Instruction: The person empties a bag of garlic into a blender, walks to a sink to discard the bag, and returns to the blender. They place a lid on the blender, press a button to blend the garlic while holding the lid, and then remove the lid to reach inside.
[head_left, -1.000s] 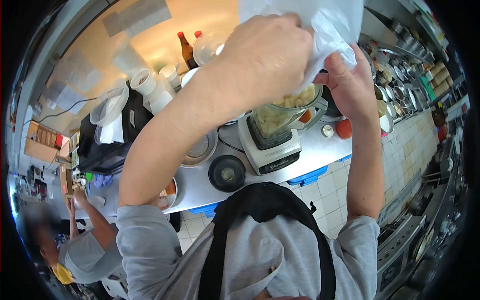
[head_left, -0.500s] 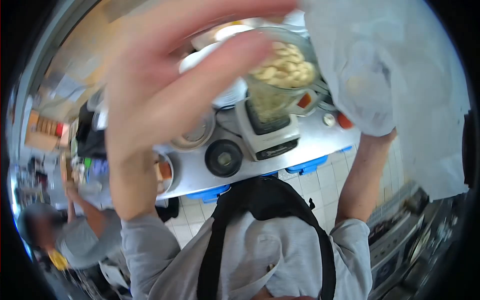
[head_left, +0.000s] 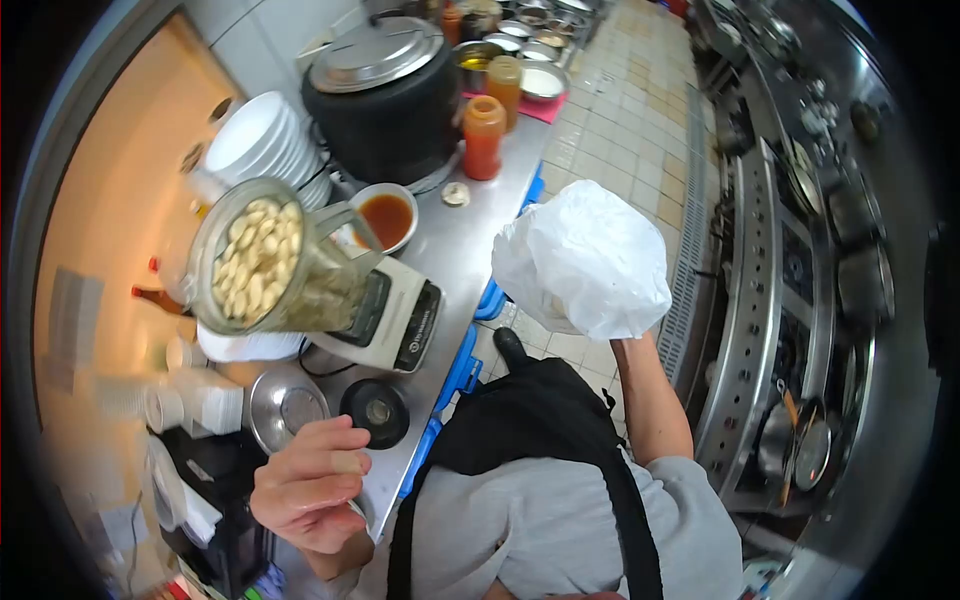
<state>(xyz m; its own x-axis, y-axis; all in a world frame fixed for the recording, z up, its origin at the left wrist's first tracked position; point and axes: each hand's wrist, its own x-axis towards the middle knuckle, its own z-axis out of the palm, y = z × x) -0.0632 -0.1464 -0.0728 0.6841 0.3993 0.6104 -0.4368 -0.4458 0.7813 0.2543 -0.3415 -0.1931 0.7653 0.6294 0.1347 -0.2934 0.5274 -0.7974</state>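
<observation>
We judged the filling done, the jar (head_left: 318,292) at ten o'clock full of cloves (head_left: 250,265) and its lid (head_left: 375,411) still off, while our hidden right hand gripped the bag (head_left: 583,258) and our left hand (head_left: 308,490) was loosely clenched, empty.

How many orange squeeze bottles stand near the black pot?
2. The near bottle stands right of the pot; the far bottle stands just behind it. More may be hidden farther back.

Head-worn camera looks steeply down over the counter (head_left: 462,248).
</observation>
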